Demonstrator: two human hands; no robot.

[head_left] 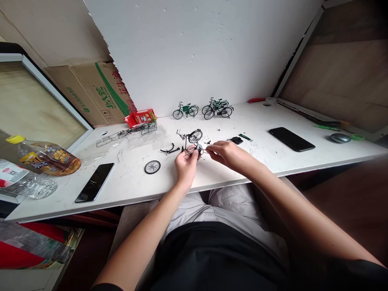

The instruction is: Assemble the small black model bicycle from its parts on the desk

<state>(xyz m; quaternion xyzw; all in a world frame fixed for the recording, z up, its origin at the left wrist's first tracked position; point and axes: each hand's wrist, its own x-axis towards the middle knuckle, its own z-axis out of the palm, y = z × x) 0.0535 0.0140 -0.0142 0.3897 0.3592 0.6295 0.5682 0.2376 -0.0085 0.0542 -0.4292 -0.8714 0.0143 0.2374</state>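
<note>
My left hand (186,165) is closed around the frame of a small black model bicycle (188,141), held just above the table with one wheel fitted. Close by on the right, my right hand (226,154) pinches a thin piece at the bicycle's chainring; what it is cannot be made out. A loose spoked wheel (152,167) lies flat to the left of my left hand. Between that wheel and the bicycle are black curved mudguard-like parts (170,149). Beyond my right hand lie a black part (237,140) and a green strip (245,137).
Finished-looking model bicycles (185,110) stand at the back, near another group (217,108). Parts frames (130,131) and a red packet (141,117) lie back left. Phones (94,182) (291,139) flank the work; bottles (48,157) lie far left, a mouse (340,138) far right.
</note>
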